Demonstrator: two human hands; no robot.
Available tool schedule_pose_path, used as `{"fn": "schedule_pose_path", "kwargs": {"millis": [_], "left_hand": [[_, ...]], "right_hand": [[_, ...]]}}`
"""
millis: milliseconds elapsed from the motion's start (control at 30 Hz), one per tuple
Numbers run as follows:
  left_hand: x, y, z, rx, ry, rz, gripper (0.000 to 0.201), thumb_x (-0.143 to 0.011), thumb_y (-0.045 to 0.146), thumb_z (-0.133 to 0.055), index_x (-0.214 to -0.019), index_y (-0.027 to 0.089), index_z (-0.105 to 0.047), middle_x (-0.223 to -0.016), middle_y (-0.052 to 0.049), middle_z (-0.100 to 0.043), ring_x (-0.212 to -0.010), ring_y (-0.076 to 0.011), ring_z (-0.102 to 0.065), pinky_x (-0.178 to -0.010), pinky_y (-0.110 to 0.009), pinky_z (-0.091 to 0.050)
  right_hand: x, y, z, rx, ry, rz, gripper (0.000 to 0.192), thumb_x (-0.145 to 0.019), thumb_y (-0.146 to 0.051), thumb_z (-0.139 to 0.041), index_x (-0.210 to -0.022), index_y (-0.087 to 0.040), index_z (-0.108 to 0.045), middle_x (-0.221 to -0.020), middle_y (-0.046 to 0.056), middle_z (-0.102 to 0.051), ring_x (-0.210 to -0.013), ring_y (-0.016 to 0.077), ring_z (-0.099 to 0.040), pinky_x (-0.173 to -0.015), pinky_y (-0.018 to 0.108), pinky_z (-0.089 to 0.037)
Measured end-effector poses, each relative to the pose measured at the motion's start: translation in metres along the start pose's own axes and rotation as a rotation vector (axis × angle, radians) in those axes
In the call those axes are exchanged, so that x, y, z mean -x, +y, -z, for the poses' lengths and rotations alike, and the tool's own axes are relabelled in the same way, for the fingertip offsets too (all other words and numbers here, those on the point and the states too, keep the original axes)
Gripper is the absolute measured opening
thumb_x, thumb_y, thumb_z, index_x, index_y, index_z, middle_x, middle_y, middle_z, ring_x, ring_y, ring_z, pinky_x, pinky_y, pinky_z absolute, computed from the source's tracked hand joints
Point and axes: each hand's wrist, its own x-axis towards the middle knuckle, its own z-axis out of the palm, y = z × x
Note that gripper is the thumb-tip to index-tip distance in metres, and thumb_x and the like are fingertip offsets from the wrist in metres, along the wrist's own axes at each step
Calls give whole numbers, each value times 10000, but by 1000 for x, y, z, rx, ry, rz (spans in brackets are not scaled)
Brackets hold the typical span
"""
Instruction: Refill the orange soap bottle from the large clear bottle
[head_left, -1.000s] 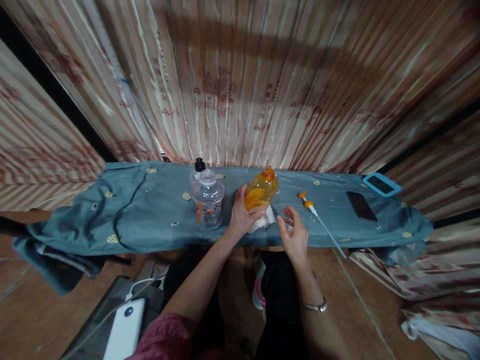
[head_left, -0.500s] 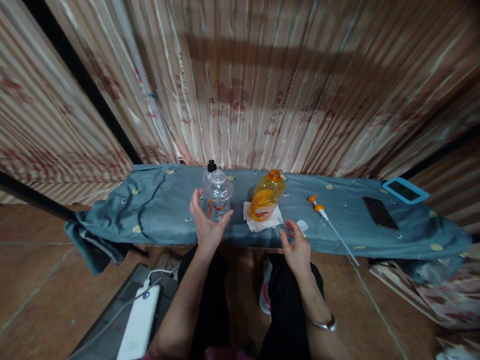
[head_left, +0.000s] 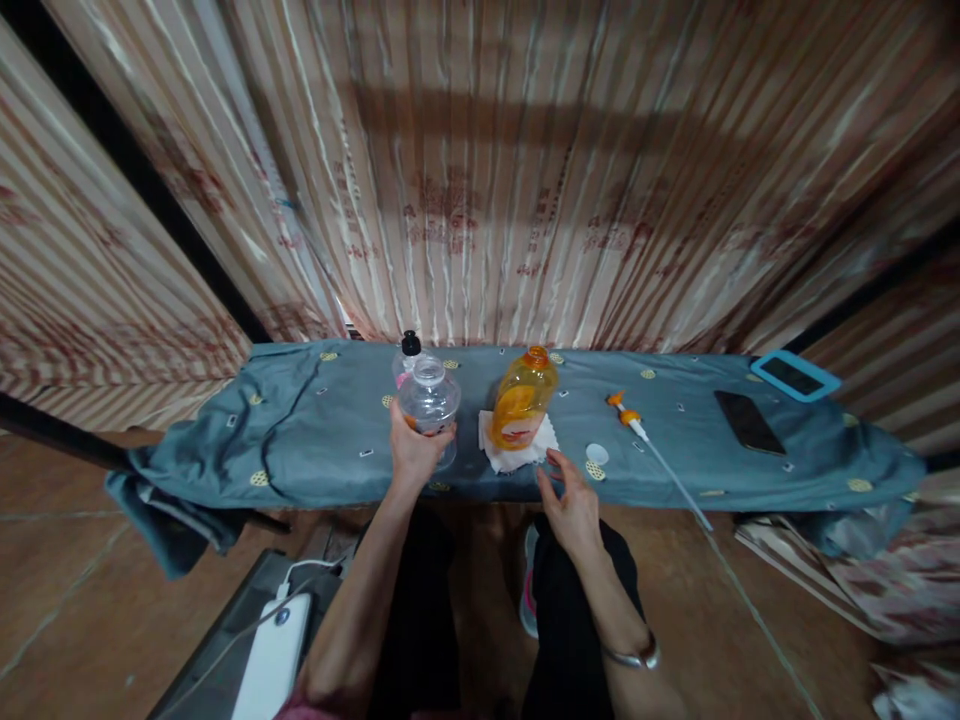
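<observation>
The clear bottle, standing on the blue-covered table beside the orange bottle, is gripped by the left hand, while the right hand is held loosely spread near the white tissue.

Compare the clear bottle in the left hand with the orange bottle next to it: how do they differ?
The clear bottle looks empty and see-through; the orange bottle holds orange liquid. The left hand grips the clear bottle, while the orange bottle stands free on a white tissue, with the right hand open nearby. The clear bottle is rounder and squatter, the orange bottle taller and slimmer. Both stand upright, uncapped, on the blue cloth.
</observation>
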Motion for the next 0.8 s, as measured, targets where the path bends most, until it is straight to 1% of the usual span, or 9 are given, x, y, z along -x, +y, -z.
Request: {"fn": "schedule_pose_path", "kwargs": {"millis": [100,200,300,367,467,533,633,700,800], "left_hand": [[13,9,5,84,-89,-13,697,-490,288,-843,-1095,178,-515,-980,-41,-678,-884,-233,-678,-840,-390,-549],[33,25,8,210,-180,-76,740,-499,296,-852,-1146,172,-515,-1110,-88,-685,-1017,-251,-679,-938,-411,-529],[53,42,5,306,-359,-43,702,-517,331,-868,-1117,158,-545,-1121,-117,-703,-1029,-270,-689,-940,-433,-541],[64,53,0,400,-461,3,683,-515,364,-882,-1081,146,-567,-1137,-142,-704,-1041,-289,-690,-936,-445,-547],[74,70,-11,522,-593,50,742,-512,434,-901,-1111,140,-576,-1138,-155,-712,-1032,-302,-696,-911,-450,-566],[78,82,-19,602,-662,73,751,-511,466,-906,-1113,140,-597,-1123,-150,-723,-1016,-306,-705,-911,-460,-573],[80,99,-28,651,-730,59,720,-511,499,-904,-1075,148,-627,-1072,-132,-742,-967,-306,-721,-880,-471,-594],[80,107,-33,623,-743,14,699,-541,520,-887,-1088,165,-636,-1029,-112,-751,-972,-307,-721,-858,-473,-605],[80,113,-41,546,-769,-64,640,-622,556,-834,-1117,198,-645,-977,-89,-756,-970,-301,-721,-839,-478,-612]], "right_hand": [[4,-9,2,-95,-26,4,480,-895,-433,-541,-1186,-62,-629,-1201,196,-651,-1037,266,-639,-907,465,-516],[11,-17,4,-269,-76,-65,465,-875,-458,-611,-1172,-101,-641,-1189,176,-661,-1011,263,-644,-938,491,-497],[17,-21,4,-588,-155,-206,461,-860,-507,-652,-1168,-166,-631,-1184,141,-680,-1091,264,-643,-1029,502,-458],[19,-22,5,-841,-211,-306,509,-841,-573,-649,-1191,-205,-621,-1258,117,-661,-1205,262,-603,-1102,488,-413],[18,-22,12,-1149,-306,-447,547,-753,-661,-691,-1135,-270,-679,-1292,58,-652,-1219,270,-603,-1108,495,-419],[17,-23,19,-1295,-353,-518,508,-701,-705,-711,-1027,-316,-733,-1195,16,-700,-1084,265,-679,-1028,501,-497],[18,-26,31,-1460,-426,-585,533,-632,-760,-723,-994,-370,-755,-1072,0,-738,-841,245,-733,-762,476,-613],[20,-29,37,-1538,-468,-606,565,-562,-736,-784,-982,-359,-765,-1026,29,-748,-780,233,-731,-611,400,-618],[20,-33,43,-1605,-458,-620,553,-531,-631,-854,-967,-299,-779,-986,77,-753,-770,221,-722,-566,311,-597]]}}
